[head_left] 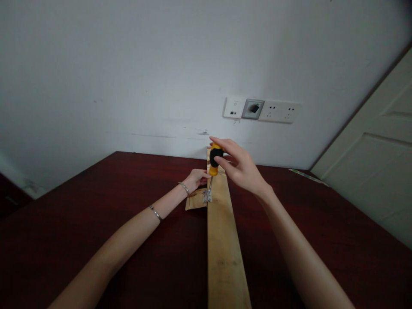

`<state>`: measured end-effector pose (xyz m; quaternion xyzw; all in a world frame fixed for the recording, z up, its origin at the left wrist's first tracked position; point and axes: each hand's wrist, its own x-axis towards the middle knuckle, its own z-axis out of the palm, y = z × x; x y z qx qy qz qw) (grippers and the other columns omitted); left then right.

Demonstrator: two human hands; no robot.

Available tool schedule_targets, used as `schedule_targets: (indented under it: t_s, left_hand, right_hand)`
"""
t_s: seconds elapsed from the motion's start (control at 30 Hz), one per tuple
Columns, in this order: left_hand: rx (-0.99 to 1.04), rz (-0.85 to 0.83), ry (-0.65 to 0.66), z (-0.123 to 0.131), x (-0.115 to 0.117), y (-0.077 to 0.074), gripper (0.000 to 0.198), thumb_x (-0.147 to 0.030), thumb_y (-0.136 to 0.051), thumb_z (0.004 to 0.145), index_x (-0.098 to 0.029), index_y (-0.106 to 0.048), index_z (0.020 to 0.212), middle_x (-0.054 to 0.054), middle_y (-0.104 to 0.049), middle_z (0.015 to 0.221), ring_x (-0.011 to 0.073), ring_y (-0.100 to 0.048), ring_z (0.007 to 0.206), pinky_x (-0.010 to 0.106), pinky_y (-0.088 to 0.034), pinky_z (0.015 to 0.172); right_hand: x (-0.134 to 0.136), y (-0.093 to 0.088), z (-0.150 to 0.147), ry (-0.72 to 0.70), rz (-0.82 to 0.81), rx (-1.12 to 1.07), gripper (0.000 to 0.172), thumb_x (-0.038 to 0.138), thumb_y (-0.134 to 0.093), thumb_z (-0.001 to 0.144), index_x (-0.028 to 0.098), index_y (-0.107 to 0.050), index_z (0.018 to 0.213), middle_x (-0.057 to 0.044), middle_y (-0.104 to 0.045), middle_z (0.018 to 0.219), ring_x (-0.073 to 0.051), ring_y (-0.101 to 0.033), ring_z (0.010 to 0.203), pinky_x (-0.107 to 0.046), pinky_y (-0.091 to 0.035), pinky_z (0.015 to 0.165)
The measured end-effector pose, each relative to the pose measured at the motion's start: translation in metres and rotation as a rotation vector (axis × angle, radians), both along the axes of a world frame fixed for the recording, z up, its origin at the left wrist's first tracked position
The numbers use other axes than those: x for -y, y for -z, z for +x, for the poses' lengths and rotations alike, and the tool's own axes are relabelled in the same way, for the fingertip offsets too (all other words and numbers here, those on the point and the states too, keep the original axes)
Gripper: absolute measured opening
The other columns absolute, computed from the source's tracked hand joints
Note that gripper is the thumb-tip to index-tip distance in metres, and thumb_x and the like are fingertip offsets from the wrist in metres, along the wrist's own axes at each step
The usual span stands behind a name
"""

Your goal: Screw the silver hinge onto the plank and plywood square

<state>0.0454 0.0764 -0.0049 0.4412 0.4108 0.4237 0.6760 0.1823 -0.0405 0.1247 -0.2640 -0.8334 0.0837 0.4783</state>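
A screwdriver [216, 155] with a black and yellow handle is held in my right hand [236, 165], its fingers and thumb around the grip. Its metal shaft points down to a small metal hinge [207, 196]. That hinge joins a long wooden board [222, 240] to a short wooden piece [195, 200] on the board's left side. My left hand [197, 179] is at the board's left edge, just above the hinge, with fingers closed near the screwdriver's lower end. Whether those fingers pinch the shaft, a screw or the board edge is hidden.
The dark red tabletop [144, 266] spreads under the board and meets a white wall [96, 86]. Wall sockets [280, 111] sit above the table to the right. A pale panelled door [380, 171] stands at far right, and a thin printed strip [309, 176] lies by the table's back right corner.
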Motion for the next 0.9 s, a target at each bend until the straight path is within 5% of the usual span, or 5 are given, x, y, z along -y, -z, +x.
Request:
schedule_targets:
  t_s: [0.2, 0.37, 0.6, 0.77, 0.9]
  left_hand:
    - [-0.017, -0.004, 0.000, 0.000, -0.003, 0.002, 0.018, -0.003, -0.068, 0.062, -0.013, -0.068, 0.078, 0.005, -0.069, 0.076, 0.0132, -0.062, 0.063, 0.023, -0.050, 0.061]
    - [-0.016, -0.020, -0.001, 0.000, -0.007, 0.004, 0.017, -0.001, -0.069, 0.060, -0.011, -0.067, 0.074, 0.005, -0.068, 0.071, 0.0131, -0.061, 0.060, 0.024, -0.051, 0.064]
    - [-0.027, 0.027, 0.003, 0.000, 0.000, 0.001, 0.020, -0.010, -0.069, 0.069, -0.013, -0.069, 0.088, 0.007, -0.070, 0.082, 0.0143, -0.062, 0.068, 0.024, -0.049, 0.064]
    - [-0.015, 0.028, -0.006, 0.001, -0.001, 0.001, 0.021, -0.012, -0.067, 0.072, -0.014, -0.068, 0.094, 0.005, -0.068, 0.077, 0.0138, -0.061, 0.065, 0.025, -0.049, 0.063]
    - [-0.017, 0.006, -0.021, 0.001, -0.003, 0.002, 0.013, -0.008, -0.066, 0.070, -0.011, -0.067, 0.083, 0.004, -0.065, 0.069, 0.0119, -0.058, 0.059, 0.025, -0.048, 0.062]
  right_hand:
    - [-0.002, 0.003, -0.004, 0.175, 0.108, -0.028, 0.034, 0.034, -0.065, 0.082, 0.029, -0.060, 0.115, -0.006, -0.052, 0.105, -0.021, -0.054, 0.098, -0.044, -0.051, 0.089]
    - [0.000, 0.000, 0.003, 0.012, -0.079, 0.001, 0.047, 0.025, -0.048, 0.091, 0.033, -0.044, 0.137, -0.006, -0.051, 0.129, -0.021, -0.051, 0.117, -0.041, -0.052, 0.089]
    - [-0.011, 0.009, -0.002, 0.096, 0.146, -0.032, 0.044, 0.033, -0.065, 0.083, 0.028, -0.054, 0.126, -0.006, -0.062, 0.118, -0.023, -0.058, 0.107, -0.044, -0.050, 0.094]
    - [-0.006, 0.009, 0.000, 0.031, 0.060, 0.049, 0.057, 0.022, -0.061, 0.083, 0.029, -0.044, 0.137, -0.007, -0.054, 0.134, -0.024, -0.055, 0.118, -0.045, -0.047, 0.100]
    - [-0.007, 0.011, 0.004, 0.021, 0.004, 0.027, 0.060, 0.017, -0.058, 0.084, 0.032, -0.041, 0.139, -0.006, -0.053, 0.134, -0.021, -0.059, 0.110, -0.041, -0.054, 0.090]
